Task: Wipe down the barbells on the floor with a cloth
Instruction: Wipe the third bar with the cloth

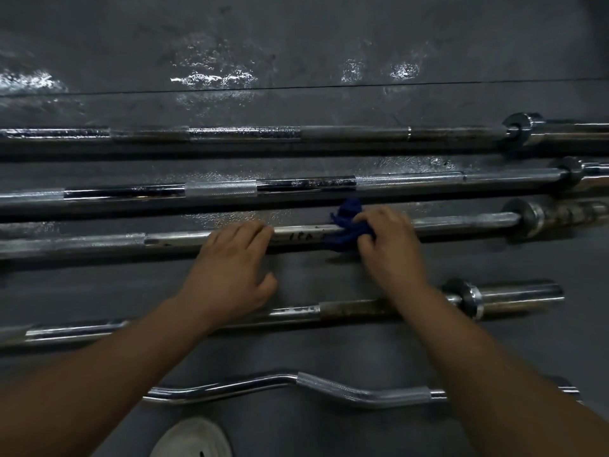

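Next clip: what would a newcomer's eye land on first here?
The blue cloth stands out at mid-frame, bunched under the right hand on the third barbell from the top. The left hand rests on that same bar just to its left. Around them, five steel bars lie in rows on the dark floor, the nearest a wavy curl bar.

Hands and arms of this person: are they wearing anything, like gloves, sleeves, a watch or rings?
Nothing that shows. The left hand and right hand are bare, without gloves, and no ring or watch is visible. Both forearms are uncovered to the picture's edge, so no sleeves appear.
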The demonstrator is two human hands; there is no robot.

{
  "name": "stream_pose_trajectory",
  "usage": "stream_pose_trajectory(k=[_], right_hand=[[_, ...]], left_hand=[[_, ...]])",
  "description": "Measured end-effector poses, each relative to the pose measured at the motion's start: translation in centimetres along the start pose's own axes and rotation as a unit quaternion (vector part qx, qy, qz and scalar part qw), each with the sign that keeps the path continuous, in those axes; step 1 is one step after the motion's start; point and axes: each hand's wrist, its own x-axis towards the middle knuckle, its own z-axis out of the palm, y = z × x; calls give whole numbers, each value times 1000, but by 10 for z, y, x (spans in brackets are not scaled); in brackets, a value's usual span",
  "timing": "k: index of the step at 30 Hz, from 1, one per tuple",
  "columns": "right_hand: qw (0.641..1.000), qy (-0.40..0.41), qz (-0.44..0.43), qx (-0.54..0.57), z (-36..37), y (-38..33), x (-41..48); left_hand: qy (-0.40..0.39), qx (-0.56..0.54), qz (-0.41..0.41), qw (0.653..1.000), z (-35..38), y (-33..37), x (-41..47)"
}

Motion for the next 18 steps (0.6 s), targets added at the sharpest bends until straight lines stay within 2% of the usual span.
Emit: stream_pose_trajectory(k=[3, 4, 5, 8, 9, 10, 12, 13, 14, 17, 18], right_hand=[[982, 87, 169, 11, -4, 19, -11], [977, 102, 185, 12, 3, 8, -18], [983, 92, 158, 16, 11, -7, -25], [999, -24, -38, 12, 21, -25, -35], [998, -40, -53, -7, 13, -13, -29], [999, -29, -23, -30, 5, 6, -22], [989, 50, 132, -42, -10, 34, -18], [980, 76, 176, -42, -9, 33, -22], [982, 76, 171, -34, -4, 18, -28], [1000, -14, -10, -12, 19, -25, -46], [999, -37, -31, -12, 17, -21, -43]], left_hand=[[5, -9, 2, 1000, 4, 0, -1], [0, -9, 3, 1000, 6, 2, -1], [-8, -5, 5, 1000, 8, 3, -3], [-18, 8, 13, 1000, 9, 7, -11], [-16, 7, 13, 1000, 8, 8, -15], [-17, 4, 11, 1000, 7, 9, -18], [-20, -4, 5, 1000, 7, 12, -23], [-21, -7, 4, 1000, 9, 14, -25], [-22, -10, 3, 1000, 10, 16, -26], [-17, -24, -7, 1000, 12, 19, -28], [-14, -26, -4, 1000, 13, 19, -28]])
